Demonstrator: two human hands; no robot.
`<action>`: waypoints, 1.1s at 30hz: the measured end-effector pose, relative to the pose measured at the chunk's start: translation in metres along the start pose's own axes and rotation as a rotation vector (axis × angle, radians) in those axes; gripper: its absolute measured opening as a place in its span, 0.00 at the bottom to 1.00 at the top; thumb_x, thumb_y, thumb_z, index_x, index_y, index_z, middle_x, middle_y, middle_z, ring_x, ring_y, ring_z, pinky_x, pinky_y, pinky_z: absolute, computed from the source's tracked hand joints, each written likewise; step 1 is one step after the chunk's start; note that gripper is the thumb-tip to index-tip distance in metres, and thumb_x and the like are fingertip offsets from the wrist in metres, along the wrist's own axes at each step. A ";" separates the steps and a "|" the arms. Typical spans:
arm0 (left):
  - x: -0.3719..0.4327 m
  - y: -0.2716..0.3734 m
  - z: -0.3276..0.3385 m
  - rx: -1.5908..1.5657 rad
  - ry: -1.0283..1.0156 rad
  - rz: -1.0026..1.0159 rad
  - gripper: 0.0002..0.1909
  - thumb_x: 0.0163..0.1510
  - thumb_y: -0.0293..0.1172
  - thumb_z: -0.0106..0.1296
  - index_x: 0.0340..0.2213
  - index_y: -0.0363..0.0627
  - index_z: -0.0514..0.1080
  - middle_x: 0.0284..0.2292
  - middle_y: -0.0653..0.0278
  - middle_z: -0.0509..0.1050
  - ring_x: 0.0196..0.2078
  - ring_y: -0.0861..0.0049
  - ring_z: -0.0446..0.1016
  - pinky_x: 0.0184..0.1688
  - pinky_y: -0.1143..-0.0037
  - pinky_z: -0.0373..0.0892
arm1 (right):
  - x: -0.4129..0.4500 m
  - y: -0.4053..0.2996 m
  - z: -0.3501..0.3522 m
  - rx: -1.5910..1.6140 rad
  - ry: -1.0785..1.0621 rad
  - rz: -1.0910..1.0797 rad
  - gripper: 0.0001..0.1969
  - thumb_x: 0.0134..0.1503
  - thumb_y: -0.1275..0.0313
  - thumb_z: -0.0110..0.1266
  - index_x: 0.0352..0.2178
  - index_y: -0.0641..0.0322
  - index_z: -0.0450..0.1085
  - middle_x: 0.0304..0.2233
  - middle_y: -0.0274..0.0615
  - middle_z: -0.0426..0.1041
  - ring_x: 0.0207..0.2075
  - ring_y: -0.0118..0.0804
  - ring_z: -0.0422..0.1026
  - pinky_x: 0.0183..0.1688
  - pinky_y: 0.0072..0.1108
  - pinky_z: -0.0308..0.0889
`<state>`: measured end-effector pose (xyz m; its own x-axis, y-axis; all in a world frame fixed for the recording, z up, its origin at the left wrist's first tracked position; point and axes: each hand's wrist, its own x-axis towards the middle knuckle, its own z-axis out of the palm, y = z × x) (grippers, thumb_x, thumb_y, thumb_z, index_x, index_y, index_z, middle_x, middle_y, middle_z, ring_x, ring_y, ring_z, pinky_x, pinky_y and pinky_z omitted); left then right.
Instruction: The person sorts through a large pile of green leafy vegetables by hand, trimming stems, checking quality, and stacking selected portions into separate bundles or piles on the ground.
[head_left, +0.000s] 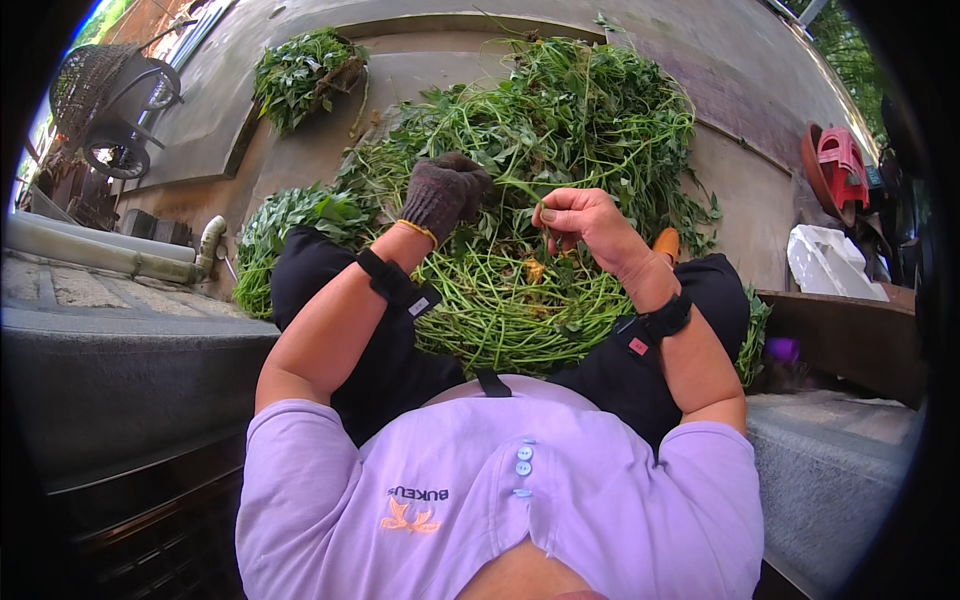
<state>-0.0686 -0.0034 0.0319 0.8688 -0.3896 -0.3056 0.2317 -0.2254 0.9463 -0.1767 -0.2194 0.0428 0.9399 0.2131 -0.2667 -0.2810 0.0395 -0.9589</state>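
My left hand, in a dark knitted glove with a yellow edge, is closed around part of a green leafy vine. My bare right hand pinches the same vine between thumb and forefinger, a little to the right. Both hands are over a large tangled heap of leafy vines on the ground. Nearer my body, between my knees, lies a mass of mostly bare green stems. A leafy bundle lies beside my left knee, and another bundle lies farther off at the upper left.
An overturned-looking wheeled cart stands at the far left, above pale pipes. At the right are a red plastic stool, a white foam piece and a brown board. An orange shoe tip shows by my right knee.
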 end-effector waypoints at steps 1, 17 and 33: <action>0.008 -0.009 -0.007 0.004 -0.005 0.002 0.12 0.50 0.30 0.57 0.35 0.36 0.73 0.21 0.61 0.75 0.20 0.76 0.74 0.22 0.77 0.70 | -0.002 -0.003 -0.003 0.124 -0.008 0.007 0.06 0.57 0.72 0.52 0.31 0.63 0.73 0.22 0.30 0.73 0.21 0.22 0.73 0.23 0.12 0.64; -0.021 -0.030 0.048 -0.667 -0.460 -0.323 0.11 0.57 0.34 0.49 0.38 0.40 0.69 0.29 0.60 0.74 0.29 0.69 0.76 0.36 0.66 0.75 | 0.022 0.018 -0.022 0.201 0.219 0.049 0.08 0.55 0.75 0.51 0.35 0.65 0.73 0.23 0.35 0.75 0.19 0.24 0.73 0.19 0.10 0.60; -0.008 -0.030 0.022 -0.572 -0.571 -0.305 0.10 0.55 0.34 0.53 0.34 0.39 0.69 0.23 0.63 0.70 0.20 0.76 0.68 0.22 0.74 0.69 | 0.026 0.022 -0.092 -0.617 0.665 -0.038 0.07 0.55 0.73 0.53 0.28 0.67 0.72 0.18 0.31 0.70 0.16 0.20 0.67 0.19 0.14 0.61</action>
<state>-0.0923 -0.0125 0.0034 0.4151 -0.8091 -0.4160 0.7371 0.0311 0.6751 -0.1404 -0.3030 0.0056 0.9183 -0.3925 -0.0515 -0.2738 -0.5357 -0.7988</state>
